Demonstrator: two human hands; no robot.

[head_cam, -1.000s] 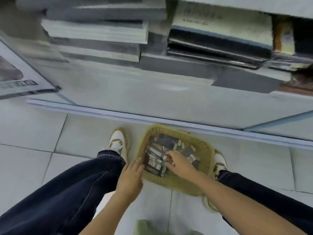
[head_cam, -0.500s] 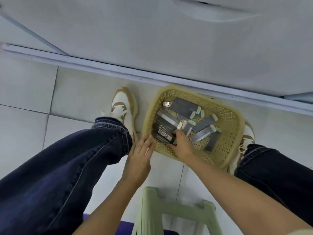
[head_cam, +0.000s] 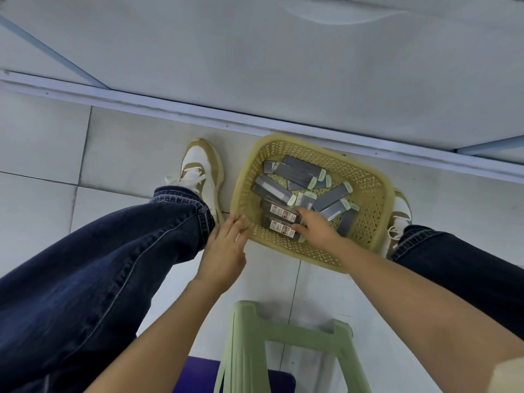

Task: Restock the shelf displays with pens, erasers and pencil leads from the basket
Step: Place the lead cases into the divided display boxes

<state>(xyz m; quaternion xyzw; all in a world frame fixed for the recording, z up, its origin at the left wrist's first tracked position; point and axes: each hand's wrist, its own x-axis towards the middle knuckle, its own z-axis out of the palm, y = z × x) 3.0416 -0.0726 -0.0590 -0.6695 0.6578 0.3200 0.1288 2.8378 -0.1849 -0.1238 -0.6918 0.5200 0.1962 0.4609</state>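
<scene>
right hand (head_cam: 316, 232): fingers and thumb curled round the near end of the labelled packs (head_cam: 279, 219), gripping them inside the basket (head_cam: 368, 211)
left hand (head_cam: 224, 251): fingers straight, tips touching the basket rim at its 8 o'clock, holding nothing
labelled packs: stacked at the basket's 8 o'clock
grey packs (head_cam: 297, 173): loose, spread from 11 to 4 o'clock
basket: on floor tiles, shelf base (head_cam: 198, 109) at 12 o'clock, shoe (head_cam: 202, 165) at 9
stool (head_cam: 249, 336): 6 o'clock

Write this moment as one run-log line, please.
right hand grips labelled packs in basket | left hand touches basket rim
</scene>
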